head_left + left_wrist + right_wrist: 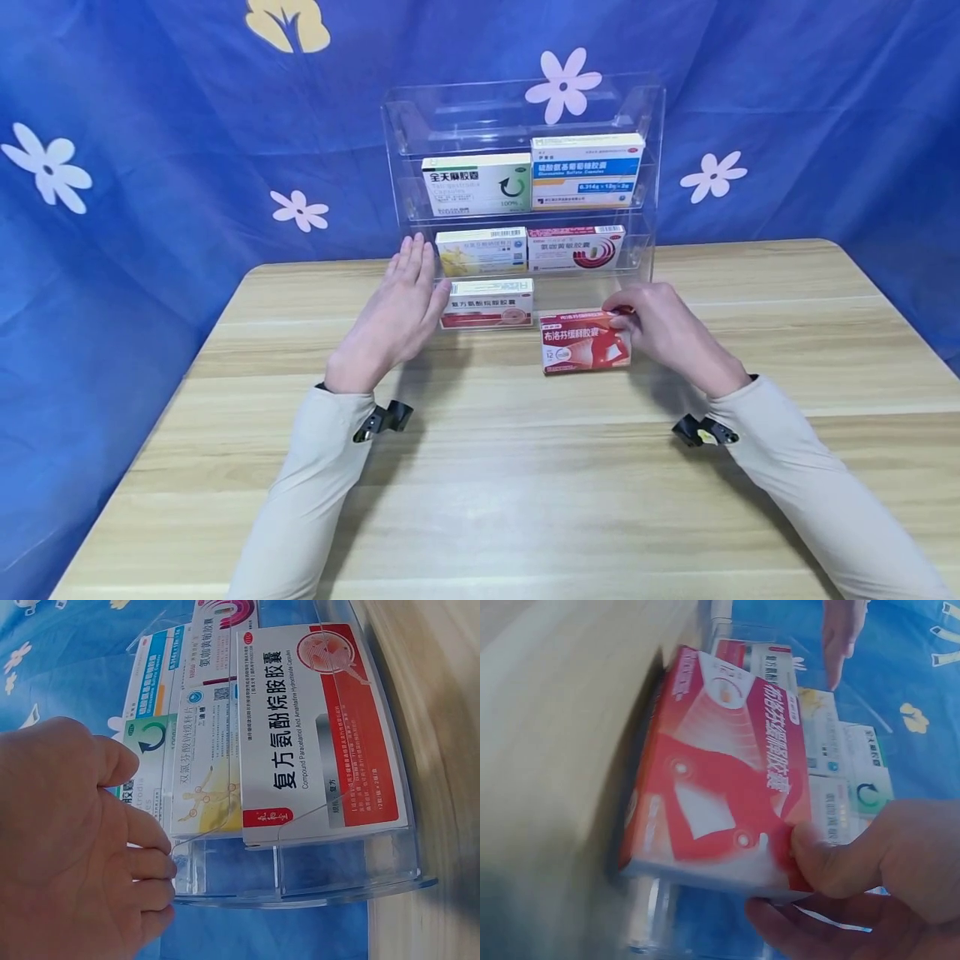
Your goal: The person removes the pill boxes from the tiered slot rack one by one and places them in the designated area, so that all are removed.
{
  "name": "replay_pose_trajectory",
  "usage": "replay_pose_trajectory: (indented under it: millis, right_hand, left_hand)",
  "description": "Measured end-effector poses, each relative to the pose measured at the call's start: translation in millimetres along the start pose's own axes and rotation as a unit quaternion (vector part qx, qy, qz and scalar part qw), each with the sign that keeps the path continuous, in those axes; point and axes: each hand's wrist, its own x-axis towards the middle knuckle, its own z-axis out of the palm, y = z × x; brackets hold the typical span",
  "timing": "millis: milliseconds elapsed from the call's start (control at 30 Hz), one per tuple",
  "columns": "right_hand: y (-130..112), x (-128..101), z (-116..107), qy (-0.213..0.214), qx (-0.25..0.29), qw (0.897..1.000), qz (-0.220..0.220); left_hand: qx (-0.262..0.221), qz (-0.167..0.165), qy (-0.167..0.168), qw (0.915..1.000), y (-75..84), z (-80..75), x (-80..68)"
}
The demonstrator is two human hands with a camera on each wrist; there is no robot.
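My right hand (667,329) pinches a red medicine box (577,346) at its upper right corner, thumb on the front face. That box stands just in front of the bottom tier of a clear acrylic rack (450,121), tilted a little. In the right wrist view the thumb and fingers grip one corner of the red box (727,787). My left hand (397,308), fingers straight and together, lies along the rack's left side. A white and red medicine box (322,735) sits in the bottom tier, close to the left hand.
The middle tier holds a white and yellow box (482,252) beside a white and magenta box (576,250). Above them stand a white and green box (476,185) and a blue and white box (587,173). A blue flowered curtain (180,167) hangs behind the wooden table (480,500).
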Motion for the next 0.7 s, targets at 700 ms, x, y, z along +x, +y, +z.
replay_pose_trajectory:
  millis: [700]
  right_hand:
    - [32,-20,21,-0.043,0.220,0.942,0.251]
  left_hand:
    - [-0.001,-0.012,-0.001,0.9999,1.8,1.5,0.7]
